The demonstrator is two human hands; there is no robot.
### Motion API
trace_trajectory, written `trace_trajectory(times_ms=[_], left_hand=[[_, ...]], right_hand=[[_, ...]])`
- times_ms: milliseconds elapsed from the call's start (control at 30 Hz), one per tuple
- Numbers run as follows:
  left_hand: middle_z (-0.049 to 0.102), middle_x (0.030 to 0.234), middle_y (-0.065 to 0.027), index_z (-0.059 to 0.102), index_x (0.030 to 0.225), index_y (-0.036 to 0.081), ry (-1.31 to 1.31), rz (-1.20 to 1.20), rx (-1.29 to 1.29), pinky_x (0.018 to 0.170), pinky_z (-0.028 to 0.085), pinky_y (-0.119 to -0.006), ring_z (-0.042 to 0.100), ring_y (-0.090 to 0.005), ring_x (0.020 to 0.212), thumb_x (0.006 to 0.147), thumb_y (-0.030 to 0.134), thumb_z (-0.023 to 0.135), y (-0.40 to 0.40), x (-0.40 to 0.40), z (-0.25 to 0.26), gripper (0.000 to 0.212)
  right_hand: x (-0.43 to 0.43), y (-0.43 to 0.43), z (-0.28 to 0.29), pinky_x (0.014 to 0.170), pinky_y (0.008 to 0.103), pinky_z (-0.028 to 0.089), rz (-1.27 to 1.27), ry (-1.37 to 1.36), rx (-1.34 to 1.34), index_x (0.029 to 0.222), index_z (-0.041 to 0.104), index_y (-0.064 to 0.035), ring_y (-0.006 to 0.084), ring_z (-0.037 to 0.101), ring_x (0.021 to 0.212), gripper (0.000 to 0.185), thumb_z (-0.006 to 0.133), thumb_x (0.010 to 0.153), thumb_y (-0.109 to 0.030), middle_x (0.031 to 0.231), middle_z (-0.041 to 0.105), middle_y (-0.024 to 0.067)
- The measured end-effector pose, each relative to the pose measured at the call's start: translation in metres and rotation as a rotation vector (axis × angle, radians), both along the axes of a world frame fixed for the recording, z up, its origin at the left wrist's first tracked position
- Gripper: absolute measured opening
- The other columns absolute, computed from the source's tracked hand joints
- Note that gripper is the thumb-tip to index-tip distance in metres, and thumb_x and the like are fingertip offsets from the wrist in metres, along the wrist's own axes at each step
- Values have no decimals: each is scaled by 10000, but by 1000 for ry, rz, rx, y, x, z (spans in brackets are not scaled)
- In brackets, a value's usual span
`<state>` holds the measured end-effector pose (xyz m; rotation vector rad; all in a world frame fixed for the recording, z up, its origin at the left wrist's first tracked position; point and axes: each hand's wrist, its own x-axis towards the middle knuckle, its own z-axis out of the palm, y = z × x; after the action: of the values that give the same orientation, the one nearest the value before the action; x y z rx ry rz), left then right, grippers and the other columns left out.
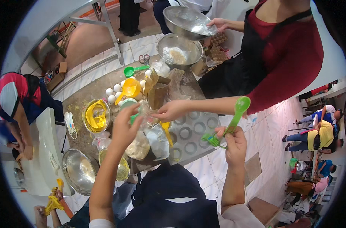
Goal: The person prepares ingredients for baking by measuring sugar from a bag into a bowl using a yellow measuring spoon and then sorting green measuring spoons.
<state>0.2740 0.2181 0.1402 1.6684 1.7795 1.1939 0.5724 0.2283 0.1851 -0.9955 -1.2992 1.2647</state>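
My right hand (235,142) holds up a green plastic measuring spoon (241,108), and a green cord-like bundle (211,139) hangs beside that hand. My left hand (127,124) reaches over the table with its fingers apart, beside a clear plastic bag (146,114). Close to it, a co-worker's hand (173,110) is at the same bag. A yellow measuring cup (131,87) rests on white eggs (111,99). Nearer me lie a bag of pale dough or powder (138,146), a silvery packet (157,141) and a yellow spoon (167,134). The muffin tin (187,142) is at the table's right.
A co-worker in red tilts a steel bowl (187,22) above another bowl (180,51) holding white powder. At left are a bowl of yellow stuff (96,115), white measuring spoons (70,125) and a large steel bowl (79,171). Scissors (144,59) and a green cup (129,71) lie farther back.
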Motion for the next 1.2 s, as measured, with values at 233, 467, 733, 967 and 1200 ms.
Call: trace_trajectory(times_ms=[233,467,733,967,1200], left_hand=[[568,811,-156,514,1026,80,395,-28,-118,634,443,-384,554,-307,739,693,149,597,85,22,-36,350],[574,822,-171,512,1009,75,506,-91,-302,638,442,-410,559,-324,751,704,122,579,98,15,-54,316],[546,892,-134,532,983,77,463,-58,-159,691,430,-369,534,-306,793,716,121,583,63,18,-58,275],[518,963,-153,530,968,52,254,95,87,776,392,-385,491,-312,878,730,152,585,103,14,-60,264],[550,999,-164,561,953,47,382,116,-146,765,408,-377,523,-302,918,745,343,550,157,21,-39,362]], right_hand=[[11,-8,-11,830,314,390,66,-9,-61,932,478,17,186,528,886,133,396,833,-18,860,559,95],[24,-2,-21,797,302,405,61,-10,-128,933,492,15,173,525,876,140,395,839,-24,861,557,94],[21,13,-33,786,286,406,95,21,-141,904,509,11,161,524,865,132,400,848,-40,884,556,96],[9,20,-36,772,271,411,170,13,-163,908,510,11,158,529,851,128,417,852,-56,892,558,107],[16,17,-35,769,297,416,115,35,-145,916,478,15,179,531,850,120,421,856,-71,878,554,111]])
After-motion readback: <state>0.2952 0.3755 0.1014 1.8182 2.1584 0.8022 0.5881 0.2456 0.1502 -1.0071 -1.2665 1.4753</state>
